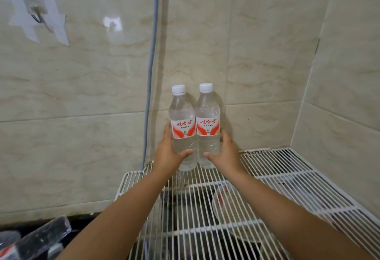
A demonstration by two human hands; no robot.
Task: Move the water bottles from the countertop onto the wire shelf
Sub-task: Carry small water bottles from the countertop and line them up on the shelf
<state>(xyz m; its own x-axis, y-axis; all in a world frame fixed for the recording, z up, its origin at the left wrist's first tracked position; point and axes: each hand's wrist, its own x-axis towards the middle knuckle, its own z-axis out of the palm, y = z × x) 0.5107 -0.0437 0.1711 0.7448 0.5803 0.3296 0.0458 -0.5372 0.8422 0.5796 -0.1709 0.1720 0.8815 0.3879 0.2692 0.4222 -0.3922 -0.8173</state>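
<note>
Two clear water bottles with white caps and red-and-white labels stand upright, side by side and touching, at the back left of the white wire shelf. My left hand grips the left bottle around its lower half. My right hand grips the right bottle the same way. Both bottle bases meet the shelf wires near the tiled wall. More bottles lie on their sides on the dark countertop at the lower left.
Beige tiled walls close in behind and on the right of the shelf. A grey cable runs down the wall just left of the bottles. Below the shelf wires a round container shows through. A taped hook is on the wall upper left.
</note>
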